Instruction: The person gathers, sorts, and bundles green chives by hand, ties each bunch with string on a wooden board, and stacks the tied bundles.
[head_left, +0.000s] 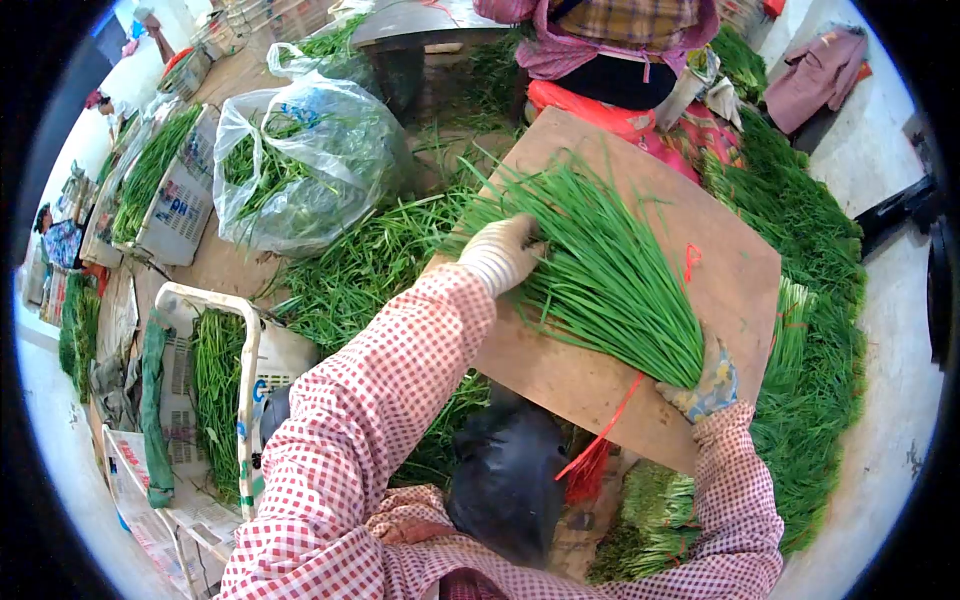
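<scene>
A loose bunch of long green chives (610, 270) lies slanting across a brown board (730, 255). My left hand (505, 252), in a pale glove with a ribbed cuff, has its fingers curled on the bunch's near left edge, among the leaf ends. At the bunch's lower right end, my right hand (708, 385), in a patterned glove, cups the gathered ends; some of its fingers are hidden. A small red tie (692, 262) rests on the board beyond the chives. Red strings (588, 470) hang over the board's near edge.
Loose greens (365, 260) cover the floor at left, near a stuffed plastic bag (310, 170) and a white crate (250, 350). Piled chives (810, 400) line the right wall. A person in a plaid top (625, 30) sits beyond the board. A black bag (510, 480) is below it.
</scene>
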